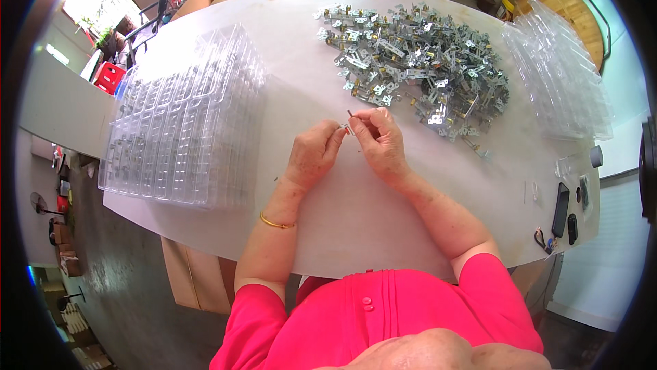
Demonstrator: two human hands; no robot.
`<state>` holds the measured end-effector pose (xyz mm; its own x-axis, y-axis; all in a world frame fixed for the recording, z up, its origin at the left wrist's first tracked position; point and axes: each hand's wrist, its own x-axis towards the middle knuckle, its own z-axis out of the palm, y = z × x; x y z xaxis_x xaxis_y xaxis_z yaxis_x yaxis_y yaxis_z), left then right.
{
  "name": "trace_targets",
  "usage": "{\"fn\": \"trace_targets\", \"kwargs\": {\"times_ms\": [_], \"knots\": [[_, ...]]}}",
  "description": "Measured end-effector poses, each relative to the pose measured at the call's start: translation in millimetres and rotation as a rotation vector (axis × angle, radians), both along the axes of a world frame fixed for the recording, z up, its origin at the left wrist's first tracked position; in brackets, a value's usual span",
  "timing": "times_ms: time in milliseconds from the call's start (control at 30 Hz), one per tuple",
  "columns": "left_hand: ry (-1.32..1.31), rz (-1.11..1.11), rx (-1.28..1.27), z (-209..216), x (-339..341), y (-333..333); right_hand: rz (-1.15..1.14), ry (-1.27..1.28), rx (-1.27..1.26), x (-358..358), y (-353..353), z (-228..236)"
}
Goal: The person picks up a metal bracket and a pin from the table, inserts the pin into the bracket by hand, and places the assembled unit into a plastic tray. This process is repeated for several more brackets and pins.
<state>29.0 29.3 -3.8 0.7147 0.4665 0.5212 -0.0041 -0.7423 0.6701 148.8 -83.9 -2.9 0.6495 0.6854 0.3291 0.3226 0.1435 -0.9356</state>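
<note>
Mid-assembly: left hand (311, 154) and right hand (380, 138) both pinching one small metal part (348, 123) above the white worktop (301, 96), just near-side of the metal parts heap (417, 62). Next, probably, careful seating, then placing toward the clear trays (185, 123) left of the heap.

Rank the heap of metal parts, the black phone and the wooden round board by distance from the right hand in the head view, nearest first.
From the right hand:
1. Heap of metal parts, just beyond it.
2. Black phone, at the table's right edge.
3. Wooden round board, far right corner.
</note>
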Motion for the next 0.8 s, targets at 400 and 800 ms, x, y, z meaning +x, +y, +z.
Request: {"fn": "trace_targets", "kwargs": {"times_ms": [400,800], "knots": [[-0.035,-0.025,-0.918,12.8,-5.1,8.0,0.101,0.307,-0.091,5.3,-0.7,3.5],[-0.035,-0.037,-0.876,9.6,-4.1,7.3,0.103,0.242,-0.093,5.0,0.3,-2.0]]}}
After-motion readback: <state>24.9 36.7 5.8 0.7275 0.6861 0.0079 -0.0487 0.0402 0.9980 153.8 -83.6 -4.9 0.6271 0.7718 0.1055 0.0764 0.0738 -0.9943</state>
